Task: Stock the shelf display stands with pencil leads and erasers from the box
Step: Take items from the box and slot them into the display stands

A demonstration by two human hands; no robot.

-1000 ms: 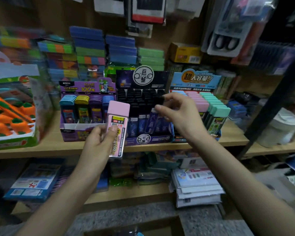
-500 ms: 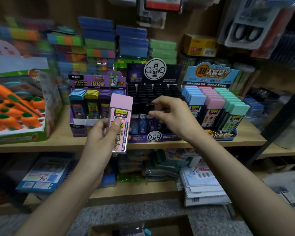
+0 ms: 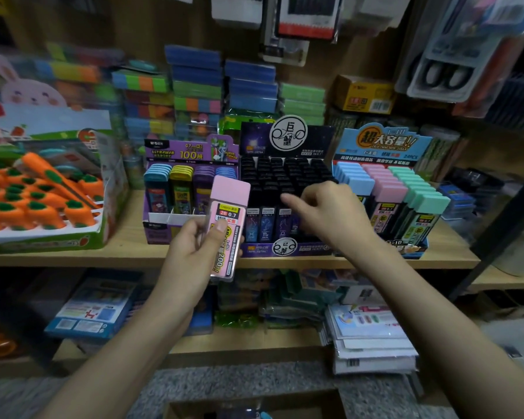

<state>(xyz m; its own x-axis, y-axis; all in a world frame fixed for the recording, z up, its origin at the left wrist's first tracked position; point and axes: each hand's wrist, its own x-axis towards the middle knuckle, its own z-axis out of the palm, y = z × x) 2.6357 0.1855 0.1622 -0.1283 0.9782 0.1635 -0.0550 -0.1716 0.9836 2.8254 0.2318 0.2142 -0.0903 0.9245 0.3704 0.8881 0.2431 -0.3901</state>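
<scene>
Pink lead case [image 3: 228,225], upright, gripped by the left hand [image 3: 194,252] just left of the black stand [image 3: 285,176], probably awaiting its slot; right hand [image 3: 327,213] curled over that stand's front row, perhaps seating stock; whether it holds anything, I cannot tell.

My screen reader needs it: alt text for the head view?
The left hand holds a pink pencil lead case before a shelf; right hand hovers over the black lead display stand, between a purple stand and a blue stand.
</scene>
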